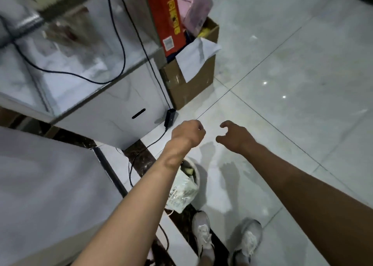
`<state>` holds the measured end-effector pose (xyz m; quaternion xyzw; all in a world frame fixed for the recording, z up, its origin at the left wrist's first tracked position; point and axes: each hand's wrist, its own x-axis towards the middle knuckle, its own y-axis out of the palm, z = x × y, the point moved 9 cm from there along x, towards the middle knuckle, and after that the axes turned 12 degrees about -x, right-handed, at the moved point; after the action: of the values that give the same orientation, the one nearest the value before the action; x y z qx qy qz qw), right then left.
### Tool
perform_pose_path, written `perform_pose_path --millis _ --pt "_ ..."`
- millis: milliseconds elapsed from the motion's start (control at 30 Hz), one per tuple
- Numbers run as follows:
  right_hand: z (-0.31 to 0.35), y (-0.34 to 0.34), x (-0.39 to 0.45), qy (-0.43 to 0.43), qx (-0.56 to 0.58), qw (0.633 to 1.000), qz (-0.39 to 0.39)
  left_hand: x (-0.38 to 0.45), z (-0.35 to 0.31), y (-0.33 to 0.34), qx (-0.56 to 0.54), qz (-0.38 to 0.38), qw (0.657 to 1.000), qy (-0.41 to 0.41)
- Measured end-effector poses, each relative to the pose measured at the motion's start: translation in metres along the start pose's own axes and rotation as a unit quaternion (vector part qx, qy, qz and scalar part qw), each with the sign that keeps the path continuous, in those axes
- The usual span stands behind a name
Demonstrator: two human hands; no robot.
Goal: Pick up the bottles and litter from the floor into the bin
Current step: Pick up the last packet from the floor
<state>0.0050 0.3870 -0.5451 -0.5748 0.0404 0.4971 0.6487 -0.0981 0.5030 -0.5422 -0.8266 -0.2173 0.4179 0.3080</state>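
A small bin [196, 176] lined with a white printed plastic bag [181, 195] stands on the floor below my left forearm, with some litter inside. My left hand [187, 133] hovers above and beyond the bin; its fingers are curled under and nothing shows in them. My right hand [235, 137] hangs beside it over the pale floor tiles, fingers loosely bent and thumb apart, holding nothing. I see no bottle or loose litter on the visible floor.
A glass display counter [84, 88] fills the left, with black cables and a power adapter [170, 117] at its foot. Behind it a cardboard box [191, 88] holds a red carton, a pink carton and paper. My white shoes [226, 239] stand near the bin. Glossy tiles stretch to the right.
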Motion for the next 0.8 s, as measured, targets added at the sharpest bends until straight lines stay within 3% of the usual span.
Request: perform_pose_path --millis 167,367,533,800 --pt "-0.076 -0.080 -0.080 0.036 0.016 0.996 -0.076 -0.051 -0.132 -0.003 -0.024 -0.074 0.992 0.103" --pt "-0.207 -0.137 -0.208 0.115 0.059 0.981 -0.141 -0.147 -0.264 0.067 0.010 -0.049 0.981 0.186" --pt "-0.331 -0.140 -0.330 0.189 0.096 0.963 -0.169 -0.240 -0.337 0.161 0.069 0.008 0.970 0.235" --pt "-0.488 -0.100 -0.467 0.293 0.180 0.922 -0.178 -0.350 -0.419 0.268 0.109 0.027 0.941 0.319"
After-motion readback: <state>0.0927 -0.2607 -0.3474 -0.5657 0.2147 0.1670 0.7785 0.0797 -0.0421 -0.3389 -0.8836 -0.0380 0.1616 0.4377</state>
